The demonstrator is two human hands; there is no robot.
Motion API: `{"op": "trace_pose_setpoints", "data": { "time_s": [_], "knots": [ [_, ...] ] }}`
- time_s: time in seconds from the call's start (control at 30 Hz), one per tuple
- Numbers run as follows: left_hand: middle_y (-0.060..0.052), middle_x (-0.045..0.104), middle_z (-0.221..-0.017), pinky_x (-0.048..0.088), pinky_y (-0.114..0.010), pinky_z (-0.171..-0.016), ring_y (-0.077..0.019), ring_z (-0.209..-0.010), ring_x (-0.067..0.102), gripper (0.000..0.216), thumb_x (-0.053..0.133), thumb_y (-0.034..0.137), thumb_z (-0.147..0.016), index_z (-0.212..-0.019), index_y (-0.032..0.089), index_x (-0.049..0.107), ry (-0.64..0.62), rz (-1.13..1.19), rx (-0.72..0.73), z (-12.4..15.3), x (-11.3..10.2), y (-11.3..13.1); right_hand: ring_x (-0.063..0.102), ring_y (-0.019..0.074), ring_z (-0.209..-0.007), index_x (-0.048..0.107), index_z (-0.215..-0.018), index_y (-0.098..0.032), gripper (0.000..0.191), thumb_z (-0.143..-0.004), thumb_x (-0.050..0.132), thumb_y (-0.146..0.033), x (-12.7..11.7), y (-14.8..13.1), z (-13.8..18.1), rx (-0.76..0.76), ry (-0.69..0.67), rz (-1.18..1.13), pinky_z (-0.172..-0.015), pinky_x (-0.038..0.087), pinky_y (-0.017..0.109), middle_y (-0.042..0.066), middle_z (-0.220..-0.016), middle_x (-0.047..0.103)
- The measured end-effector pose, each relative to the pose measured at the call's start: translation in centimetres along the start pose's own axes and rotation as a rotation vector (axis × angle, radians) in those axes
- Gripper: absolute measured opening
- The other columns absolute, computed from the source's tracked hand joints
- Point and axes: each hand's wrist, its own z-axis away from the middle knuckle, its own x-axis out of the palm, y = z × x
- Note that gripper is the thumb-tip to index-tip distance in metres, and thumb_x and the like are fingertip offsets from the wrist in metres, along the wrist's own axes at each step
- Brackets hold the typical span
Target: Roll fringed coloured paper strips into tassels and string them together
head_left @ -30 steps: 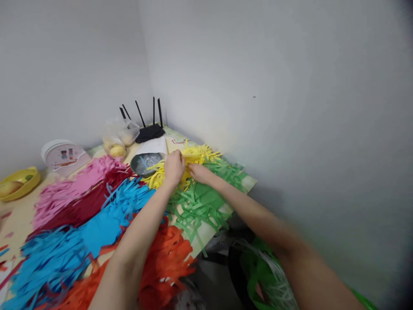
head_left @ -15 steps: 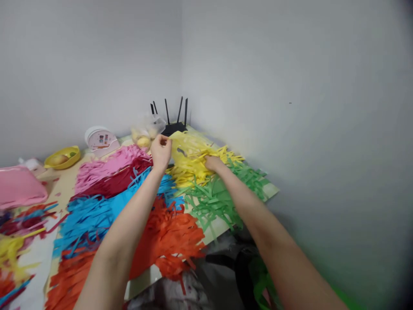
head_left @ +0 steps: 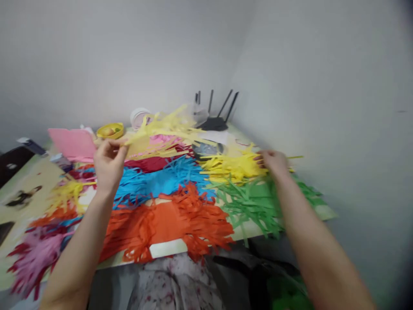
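My left hand [head_left: 111, 163] is closed, pinching one end of a yellow fringed paper sheet [head_left: 171, 122]. The sheet hangs raised over the table, its thin strips spreading to the right and blurred by motion. My right hand [head_left: 274, 163] lies at the right edge of a yellow fringed paper pile [head_left: 235, 167], with curled fingers on its strips. Below that hand spreads green fringed paper [head_left: 254, 200]. Blue fringed paper [head_left: 161, 181] and orange-red fringed paper [head_left: 166, 221] lie between my arms, with dark red paper [head_left: 148, 165] partly behind the raised sheet.
A black router [head_left: 213, 124] with several antennas stands in the back corner. Along the back are a yellow bowl [head_left: 110, 130] holding fruit, a white round container [head_left: 138, 117] and a pink case [head_left: 72, 144]. A mixed-colour fringed bundle [head_left: 45, 254] lies at the left.
My left hand has moved left, drawing a yellow fringed sheet away from the pile and up. My right hand has shifted to the pile's right edge. The view has turned left.
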Motion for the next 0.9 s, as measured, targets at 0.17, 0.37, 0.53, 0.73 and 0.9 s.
{"op": "trace_pose_setpoints", "data": {
  "time_s": [0.17,0.37,0.53,0.73,0.9],
  "knots": [
    [-0.005,0.074,-0.098,0.052,-0.037,-0.086,-0.0213,-0.093,0.067,0.006,0.057,0.019,-0.087,-0.088,0.022,0.062,-0.276,-0.493,0.164,9.8,-6.6,2.2,0.067,0.0302,-0.096,0.061,-0.114,-0.036,0.021,-0.098,0.048,-0.039,2.4,-9.2,11.2,-0.33,0.122,-0.3,-0.081,0.056,0.053,0.011,-0.104,0.068],
    [-0.005,0.074,-0.101,0.052,-0.041,-0.088,-0.0221,-0.097,0.066,0.015,0.053,0.011,-0.09,-0.097,0.024,0.06,-0.41,-0.618,0.185,16.8,-8.2,2.8,0.047,0.0356,-0.134,0.055,-0.13,-0.027,0.043,-0.088,0.062,-0.023,10.7,-19.4,20.2,-1.036,-0.166,-0.166,-0.107,0.041,0.061,0.013,-0.136,0.06],
    [-0.007,0.073,-0.107,0.052,-0.041,-0.098,-0.0199,-0.103,0.067,0.017,0.051,0.009,-0.091,-0.099,0.022,0.058,-0.448,-0.501,0.155,18.1,-10.2,1.5,0.066,0.0254,-0.101,0.062,-0.103,-0.023,0.031,-0.081,0.051,-0.004,13.9,-18.5,19.3,-1.073,-0.368,-0.185,-0.096,0.051,0.048,0.008,-0.104,0.072],
    [-0.006,0.074,-0.107,0.049,-0.045,-0.106,-0.019,-0.104,0.069,0.017,0.049,0.009,-0.089,-0.098,0.022,0.056,-0.499,-0.441,0.131,17.7,-9.8,0.9,0.065,0.0244,-0.094,0.054,-0.087,-0.025,0.009,-0.087,0.063,-0.023,10.4,-18.9,20.8,-0.903,-0.537,-0.22,-0.079,0.053,0.038,0.008,-0.101,0.07],
    [-0.005,0.073,-0.1,0.049,-0.044,-0.106,-0.0181,-0.096,0.068,0.017,0.051,0.009,-0.089,-0.1,0.022,0.055,-0.569,-0.464,0.159,17.6,-9.0,1.8,0.055,0.0211,-0.063,0.054,-0.079,-0.025,0.016,-0.093,0.049,-0.018,8.6,-18.1,21.0,-0.861,-0.406,-0.008,-0.058,0.04,0.034,0.003,-0.066,0.059]
  ]
}}
